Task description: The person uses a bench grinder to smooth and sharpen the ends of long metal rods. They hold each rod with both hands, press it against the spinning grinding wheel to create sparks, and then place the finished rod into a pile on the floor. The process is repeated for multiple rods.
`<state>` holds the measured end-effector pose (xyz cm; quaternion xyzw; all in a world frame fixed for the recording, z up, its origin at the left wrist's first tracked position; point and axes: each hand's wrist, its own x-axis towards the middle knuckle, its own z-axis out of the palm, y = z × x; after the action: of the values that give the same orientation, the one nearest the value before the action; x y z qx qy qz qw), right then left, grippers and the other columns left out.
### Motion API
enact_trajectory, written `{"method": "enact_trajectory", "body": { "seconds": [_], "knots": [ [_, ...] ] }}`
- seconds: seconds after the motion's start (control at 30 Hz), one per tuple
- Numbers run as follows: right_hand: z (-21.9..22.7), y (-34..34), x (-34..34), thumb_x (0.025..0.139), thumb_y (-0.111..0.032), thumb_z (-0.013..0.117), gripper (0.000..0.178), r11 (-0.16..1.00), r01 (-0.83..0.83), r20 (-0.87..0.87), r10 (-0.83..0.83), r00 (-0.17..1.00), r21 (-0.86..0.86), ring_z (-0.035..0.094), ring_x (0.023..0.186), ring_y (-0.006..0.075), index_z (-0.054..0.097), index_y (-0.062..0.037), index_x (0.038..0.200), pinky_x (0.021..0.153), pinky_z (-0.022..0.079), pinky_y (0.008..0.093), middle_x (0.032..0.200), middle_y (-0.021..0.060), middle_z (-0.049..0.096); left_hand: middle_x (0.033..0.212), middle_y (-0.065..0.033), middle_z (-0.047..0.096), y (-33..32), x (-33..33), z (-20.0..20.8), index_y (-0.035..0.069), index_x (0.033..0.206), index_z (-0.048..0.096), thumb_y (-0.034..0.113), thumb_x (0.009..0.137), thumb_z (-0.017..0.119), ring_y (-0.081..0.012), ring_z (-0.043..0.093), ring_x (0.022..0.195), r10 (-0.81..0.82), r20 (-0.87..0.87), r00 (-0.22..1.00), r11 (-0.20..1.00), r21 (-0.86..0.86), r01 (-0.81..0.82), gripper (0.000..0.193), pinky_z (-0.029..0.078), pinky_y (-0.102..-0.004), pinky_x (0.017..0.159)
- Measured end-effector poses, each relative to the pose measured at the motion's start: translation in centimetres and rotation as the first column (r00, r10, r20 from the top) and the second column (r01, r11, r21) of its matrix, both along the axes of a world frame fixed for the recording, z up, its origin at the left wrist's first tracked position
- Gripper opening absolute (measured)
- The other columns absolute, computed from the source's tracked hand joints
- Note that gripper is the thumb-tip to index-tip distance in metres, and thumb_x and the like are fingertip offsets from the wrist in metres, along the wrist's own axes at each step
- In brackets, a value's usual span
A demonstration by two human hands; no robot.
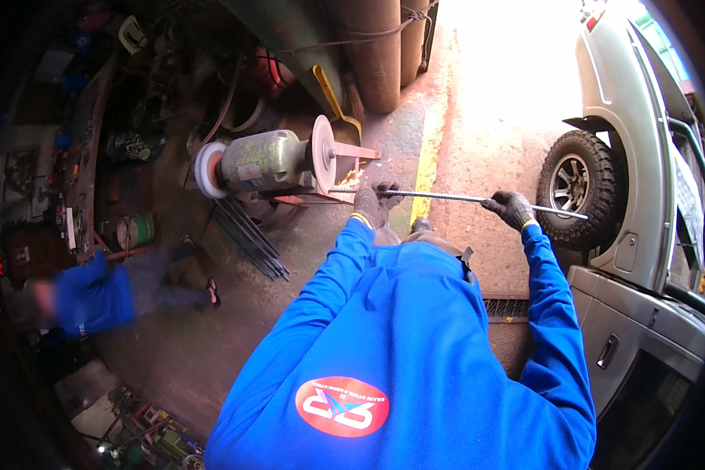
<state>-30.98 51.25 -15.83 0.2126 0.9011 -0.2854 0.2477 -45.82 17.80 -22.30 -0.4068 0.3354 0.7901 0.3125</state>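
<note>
A long thin steel rod point(439, 194), ribbed along part of its length, lies across in front of me. My left hand point(370, 205), in a dark knit glove, is closed around it close to its left end. Farther right, my gloved right hand point(512, 208) grips the same rod, and its pale end sticks out past the hand. The rod's left end meets the right wheel point(323, 155) of a green bench grinder point(262, 160). Orange sparks point(351, 177) show beside that wheel. On the grinder's other side is a paler wheel point(210, 170).
A bundle of dark rods point(247, 239) leans below the grinder. A yellow-handled dustpan point(338, 110) stands behind it, near brown pipes point(374, 55). At right is a silver vehicle with a large tyre point(578, 188). Another person in blue point(106, 298) is at left, by cluttered shelves.
</note>
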Motion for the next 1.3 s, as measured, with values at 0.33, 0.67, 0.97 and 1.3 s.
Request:
{"method": "enact_trajectory", "body": {
  "seconds": [0.33, 0.67, 0.97, 1.3],
  "knots": [
    [0.2, -0.2, 0.4, 0.082, -0.063, 0.066, 0.06, 1.0, -0.003, -0.017, 0.003, 1.0, 0.016, 0.07, 0.085, 0.033, 0.073, -0.0048, 0.095, 0.076, 0.053, 0.0425, 0.086, 0.0162, 0.073, 0.081, -0.0141, 0.062, -0.3, 0.2, -1.0, 0.007, 0.091, 0.051, 0.035, 0.098, 0.049, -0.033, 0.066, 0.08, 0.023, 0.022, 0.999, 1.0, 0.02, -0.023, 0.029, 0.059, -0.0592, 0.075],
    [0.8, -0.9, 0.6, 0.083, -0.059, 0.068, 0.057, 0.998, -0.017, -0.011, 0.017, 1.0, 0.063, 0.07, 0.082, 0.0313, 0.073, -0.0037, 0.097, 0.074, 0.053, 0.0417, 0.085, 0.0171, 0.072, 0.077, -0.0122, 0.061, -0.4, 0.2, -0.8, 0.007, 0.08, 0.055, 0.024, 0.092, 0.053, -0.0312, 0.065, 0.079, 0.0, 0.004, 1.0, 1.0, 0.012, -0.001, 0.021, 0.058, -0.0569, 0.079],
    [1.9, -2.5, 2.1, 0.082, -0.06, 0.067, 0.059, 0.997, 0.052, -0.047, -0.049, 0.998, 0.063, 0.07, 0.083, 0.0327, 0.074, -0.0035, 0.096, 0.075, 0.052, 0.0424, 0.086, 0.018, 0.072, 0.086, -0.019, 0.065, -0.6, 0.4, -0.8, 0.002, 0.081, 0.057, 0.029, 0.098, 0.032, -0.0322, 0.066, 0.082, -0.079, -0.025, 0.997, 0.997, -0.026, 0.078, 0.04, 0.06, -0.0518, 0.077],
    [-1.2, -2.1, 3.6, 0.082, -0.059, 0.068, 0.057, 0.997, 0.081, -0.051, -0.081, 0.995, -0.005, 0.069, 0.082, 0.0309, 0.074, -0.0036, 0.096, 0.073, 0.052, 0.0421, 0.084, 0.0176, 0.071, 0.082, -0.0156, 0.063, -0.4, 0.6, -0.2, 0.003, 0.083, 0.057, 0.034, 0.099, 0.034, -0.031, 0.065, 0.079, -0.067, 0.007, 0.998, 0.996, -0.059, 0.067, 0.041, 0.058, -0.0522, 0.077]
  ]
}}
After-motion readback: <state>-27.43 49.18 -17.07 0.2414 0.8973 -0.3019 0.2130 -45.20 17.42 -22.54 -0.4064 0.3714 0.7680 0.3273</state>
